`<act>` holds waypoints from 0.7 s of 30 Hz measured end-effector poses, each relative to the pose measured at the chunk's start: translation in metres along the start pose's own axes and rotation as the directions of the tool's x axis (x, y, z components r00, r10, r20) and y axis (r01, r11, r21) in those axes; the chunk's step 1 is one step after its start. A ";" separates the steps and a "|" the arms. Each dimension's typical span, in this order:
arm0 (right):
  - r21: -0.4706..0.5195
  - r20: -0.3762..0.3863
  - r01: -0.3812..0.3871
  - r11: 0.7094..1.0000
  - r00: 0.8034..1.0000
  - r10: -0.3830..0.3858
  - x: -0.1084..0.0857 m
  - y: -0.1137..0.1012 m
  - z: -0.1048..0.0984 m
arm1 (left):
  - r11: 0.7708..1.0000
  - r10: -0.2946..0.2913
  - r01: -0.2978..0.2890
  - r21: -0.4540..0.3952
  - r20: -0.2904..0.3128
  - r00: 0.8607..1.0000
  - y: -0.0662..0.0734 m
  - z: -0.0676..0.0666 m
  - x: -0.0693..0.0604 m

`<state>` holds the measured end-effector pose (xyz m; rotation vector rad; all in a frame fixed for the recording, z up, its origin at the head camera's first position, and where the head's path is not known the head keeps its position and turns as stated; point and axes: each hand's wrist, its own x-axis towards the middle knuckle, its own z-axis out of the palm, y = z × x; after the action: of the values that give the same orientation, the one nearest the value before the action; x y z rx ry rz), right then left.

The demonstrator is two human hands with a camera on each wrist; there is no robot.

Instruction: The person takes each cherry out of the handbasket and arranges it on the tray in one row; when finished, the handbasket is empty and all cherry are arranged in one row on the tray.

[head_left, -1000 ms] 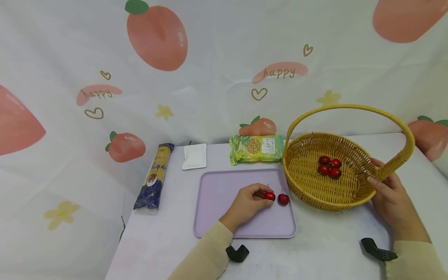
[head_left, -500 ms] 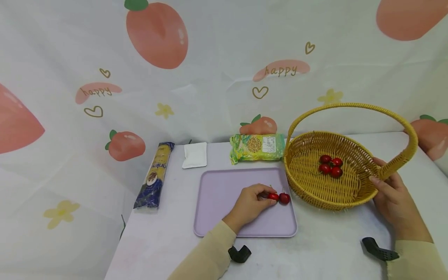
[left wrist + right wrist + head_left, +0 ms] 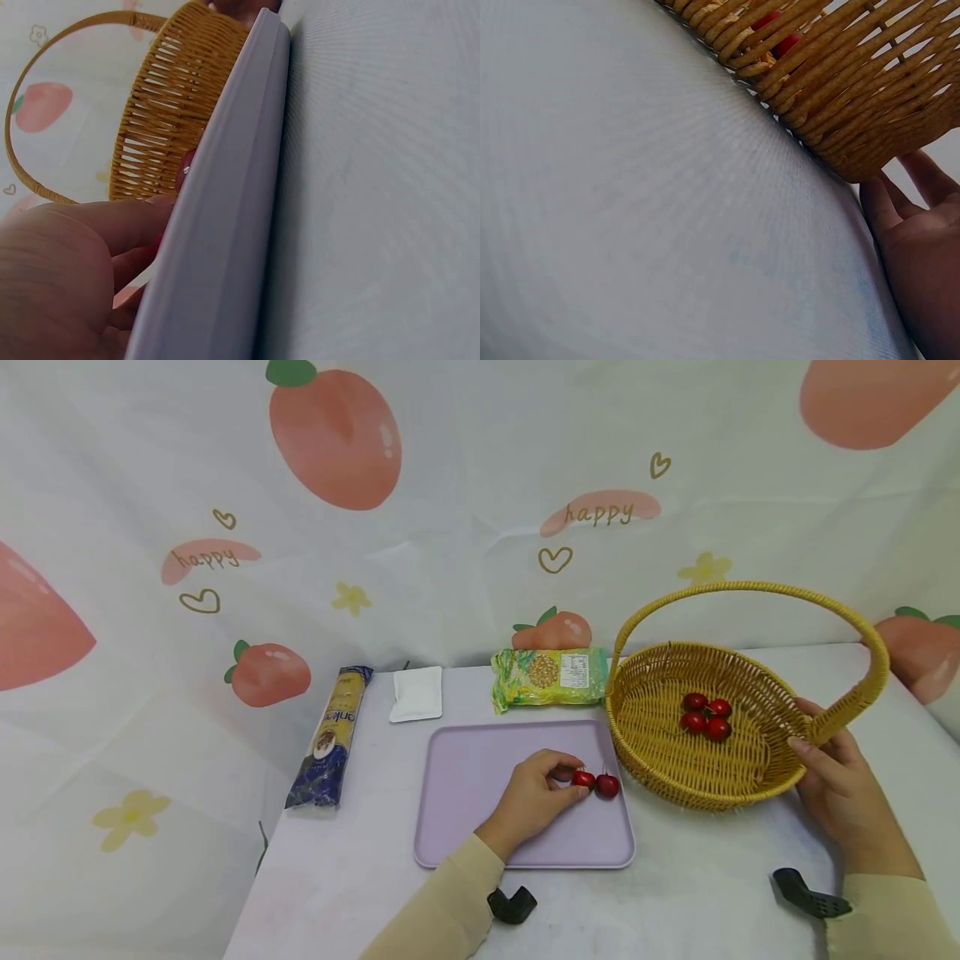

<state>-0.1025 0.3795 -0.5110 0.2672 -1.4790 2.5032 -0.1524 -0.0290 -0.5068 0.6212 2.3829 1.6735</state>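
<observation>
In the head view my left hand (image 3: 534, 797) pinches a red cherry (image 3: 582, 779) between thumb and fingers, over the right part of a lilac tray (image 3: 465, 793). A second, darker cherry (image 3: 607, 787) lies on the tray just right of the pinched one. My right hand (image 3: 843, 789) grips the right side of a yellow wicker basket (image 3: 652, 760), its thumb over the rim near the handle's base. Several cherries (image 3: 707, 717) sit together inside the basket. The left wrist view shows the left hand (image 3: 60, 277) partly hidden behind the tray's edge (image 3: 225, 187).
Behind the tray lie a green-yellow packet (image 3: 551, 678) and a white square pouch (image 3: 417, 694). A long blue-and-gold packet (image 3: 330, 739) is at the table's left. A printed cloth (image 3: 465, 543) hangs along the back edge. The basket's tall handle (image 3: 750, 587) arches over its opening.
My left hand has shifted slightly right with its cherry, which now sits up against the second cherry in the head view. The right hand and basket stay in place.
</observation>
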 end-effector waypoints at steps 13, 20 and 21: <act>0.007 0.014 0.004 1.000 1.000 -0.004 -0.001 -0.002 -0.003 | 0.957 -0.106 0.070 -0.281 -0.115 0.988 0.005 0.002 0.002; 0.002 0.017 0.010 1.000 1.000 -0.011 -0.001 0.000 -0.001 | 0.908 -0.094 0.070 -0.413 -0.037 0.995 0.017 -0.004 -0.002; -0.005 0.016 0.009 1.000 1.000 -0.009 -0.001 0.000 -0.001 | 0.906 -0.084 0.067 -0.417 -0.023 0.996 0.019 -0.005 -0.002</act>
<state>-0.1015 0.3802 -0.5119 0.2930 -1.4871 2.4960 -0.1474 -0.0287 -0.4879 0.4167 1.9441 2.0855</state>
